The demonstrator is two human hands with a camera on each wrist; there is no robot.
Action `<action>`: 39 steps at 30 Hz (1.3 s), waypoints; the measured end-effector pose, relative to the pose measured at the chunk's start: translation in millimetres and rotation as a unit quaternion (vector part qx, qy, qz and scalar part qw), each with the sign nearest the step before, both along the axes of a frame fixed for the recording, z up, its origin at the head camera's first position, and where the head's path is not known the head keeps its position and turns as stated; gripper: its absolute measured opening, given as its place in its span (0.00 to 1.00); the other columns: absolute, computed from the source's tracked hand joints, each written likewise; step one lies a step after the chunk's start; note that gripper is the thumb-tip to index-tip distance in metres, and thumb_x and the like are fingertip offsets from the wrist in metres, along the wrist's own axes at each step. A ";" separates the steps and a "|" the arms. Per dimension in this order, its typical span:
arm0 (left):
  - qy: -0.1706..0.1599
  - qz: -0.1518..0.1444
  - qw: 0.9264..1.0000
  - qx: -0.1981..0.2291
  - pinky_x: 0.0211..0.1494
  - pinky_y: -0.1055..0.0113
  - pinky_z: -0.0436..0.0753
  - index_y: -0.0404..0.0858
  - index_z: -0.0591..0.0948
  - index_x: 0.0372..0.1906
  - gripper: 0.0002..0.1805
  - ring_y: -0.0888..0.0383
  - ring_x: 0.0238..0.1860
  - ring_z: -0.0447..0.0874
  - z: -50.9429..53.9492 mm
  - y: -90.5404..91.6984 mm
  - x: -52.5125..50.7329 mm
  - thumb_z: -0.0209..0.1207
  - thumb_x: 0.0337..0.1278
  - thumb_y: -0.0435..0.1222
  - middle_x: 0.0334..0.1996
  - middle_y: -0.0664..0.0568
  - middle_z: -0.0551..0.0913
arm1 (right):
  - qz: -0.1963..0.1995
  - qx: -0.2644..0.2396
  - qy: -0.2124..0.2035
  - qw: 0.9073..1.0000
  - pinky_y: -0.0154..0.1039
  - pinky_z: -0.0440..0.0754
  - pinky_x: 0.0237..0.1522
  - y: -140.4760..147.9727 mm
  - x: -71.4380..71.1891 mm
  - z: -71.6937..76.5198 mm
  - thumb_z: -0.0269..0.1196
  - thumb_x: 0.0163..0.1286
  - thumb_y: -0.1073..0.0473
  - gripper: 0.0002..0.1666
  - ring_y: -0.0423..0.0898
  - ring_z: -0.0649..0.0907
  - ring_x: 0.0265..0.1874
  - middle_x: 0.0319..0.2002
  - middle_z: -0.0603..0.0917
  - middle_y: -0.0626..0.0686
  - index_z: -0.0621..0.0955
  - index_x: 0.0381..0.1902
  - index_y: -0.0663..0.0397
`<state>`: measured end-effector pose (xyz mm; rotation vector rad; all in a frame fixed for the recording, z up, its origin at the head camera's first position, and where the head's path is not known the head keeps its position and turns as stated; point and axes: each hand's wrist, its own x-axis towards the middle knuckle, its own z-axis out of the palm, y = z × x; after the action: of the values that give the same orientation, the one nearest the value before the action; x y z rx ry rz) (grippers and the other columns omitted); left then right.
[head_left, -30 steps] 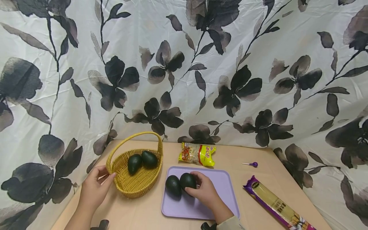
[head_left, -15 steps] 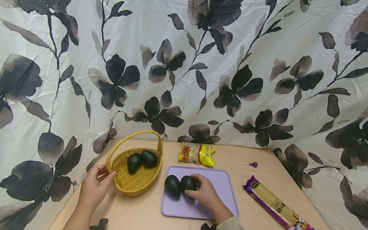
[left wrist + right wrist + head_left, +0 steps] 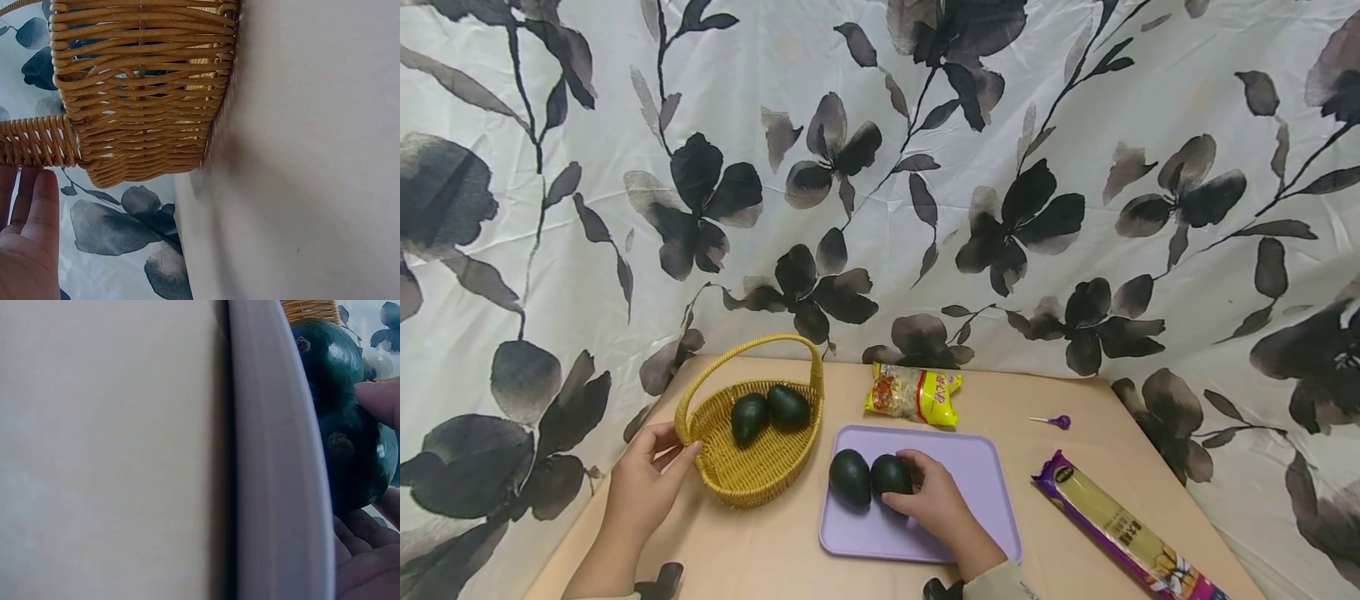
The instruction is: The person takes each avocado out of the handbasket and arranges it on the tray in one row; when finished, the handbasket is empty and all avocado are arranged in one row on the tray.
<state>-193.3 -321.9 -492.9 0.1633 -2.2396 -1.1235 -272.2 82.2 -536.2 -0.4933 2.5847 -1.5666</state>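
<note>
Two dark green avocados lie on the lilac tray (image 3: 940, 546) in the head view. My right hand (image 3: 936, 500) grips the right avocado (image 3: 891, 475), thumb on the near side and fingers over the far side. The left avocado (image 3: 850, 479) sits beside it, seemingly touching. To the left stands a yellow wicker basket (image 3: 752, 492) with two more avocados (image 3: 750, 419) inside. My left hand (image 3: 643, 479) pinches the foot of its handle between thumb and fingers. In the left wrist view, fingertips (image 3: 44, 187) meet the woven handle (image 3: 37, 140).
Behind the tray lies a yellow snack packet (image 3: 913, 394). A purple lollipop (image 3: 1058, 422) and a long purple-edged packet (image 3: 1123, 529) lie to the right. A floral cloth (image 3: 925, 208) hangs along the table's back edge.
The head view has tipped slightly, shifting everything up a little. Both hands keep their holds, and the avocados and basket stay in place.
</note>
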 end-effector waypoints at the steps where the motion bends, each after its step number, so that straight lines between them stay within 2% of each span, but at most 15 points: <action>1: 0.001 -0.002 1.000 0.000 0.53 0.91 0.78 0.34 0.77 0.56 0.20 0.87 0.50 0.69 -0.1 -0.2 -0.1 0.70 0.63 0.34 0.53 0.45 0.82 | 0.000 -0.001 0.000 1.000 0.57 0.85 0.63 0.0 0.4 0.1 0.80 0.54 0.54 0.44 0.56 0.85 0.55 0.58 0.84 0.59 0.76 0.66 0.63; 5: 0.006 -0.008 1.000 0.000 0.54 0.91 0.78 0.33 0.77 0.56 0.20 0.84 0.51 0.72 -0.7 -1.1 -0.2 0.69 0.63 0.34 0.53 0.44 0.82 | 0.000 -0.005 -0.001 1.000 0.56 0.85 0.62 0.3 1.5 0.8 0.80 0.54 0.54 0.45 0.56 0.84 0.56 0.59 0.84 0.60 0.75 0.67 0.63; 10: 0.006 -0.006 1.000 -0.002 0.54 0.91 0.78 0.33 0.77 0.56 0.20 0.82 0.51 0.73 -1.1 -2.2 -0.3 0.69 0.63 0.34 0.53 0.43 0.82 | -0.005 -0.013 0.004 1.000 0.49 0.86 0.62 1.5 1.7 3.6 0.79 0.55 0.55 0.43 0.56 0.83 0.59 0.60 0.83 0.61 0.76 0.66 0.64; 17: 0.008 -0.008 1.000 0.002 0.53 0.92 0.77 0.32 0.77 0.56 0.20 0.85 0.51 0.72 -1.7 -3.1 -1.3 0.70 0.62 0.32 0.53 0.44 0.82 | -0.014 -0.058 0.009 0.998 0.46 0.85 0.63 1.2 0.9 18.4 0.77 0.60 0.58 0.37 0.61 0.82 0.60 0.61 0.81 0.67 0.77 0.63 0.69; 22: 0.004 -0.007 1.000 0.001 0.53 0.93 0.76 0.33 0.77 0.56 0.20 0.87 0.50 0.70 -2.4 -3.4 -1.1 0.69 0.63 0.32 0.53 0.46 0.82 | -0.010 -0.082 0.005 0.997 0.46 0.83 0.65 -1.7 0.1 28.0 0.75 0.62 0.60 0.34 0.62 0.81 0.62 0.61 0.81 0.68 0.77 0.63 0.67; 31: -0.002 -0.007 1.000 0.001 0.54 0.91 0.78 0.34 0.77 0.57 0.20 0.87 0.50 0.70 -2.8 -3.8 -0.5 0.69 0.64 0.35 0.54 0.44 0.83 | -0.006 -0.101 0.013 0.995 0.47 0.82 0.66 -13.6 -4.7 43.7 0.76 0.62 0.59 0.33 0.58 0.83 0.61 0.59 0.84 0.62 0.78 0.63 0.63; 39: 0.000 -0.008 1.000 -0.007 0.54 0.91 0.78 0.33 0.77 0.57 0.20 0.87 0.50 0.70 -2.7 -3.2 -1.0 0.68 0.65 0.35 0.54 0.43 0.82 | 0.024 -0.090 0.030 0.995 0.48 0.81 0.67 -27.1 -10.8 63.7 0.75 0.63 0.57 0.34 0.58 0.82 0.63 0.60 0.83 0.59 0.78 0.64 0.60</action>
<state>-194.3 -325.0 -495.6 0.1411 -2.2518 -1.1157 -283.0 55.1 -472.5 -0.6215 2.4635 -1.8058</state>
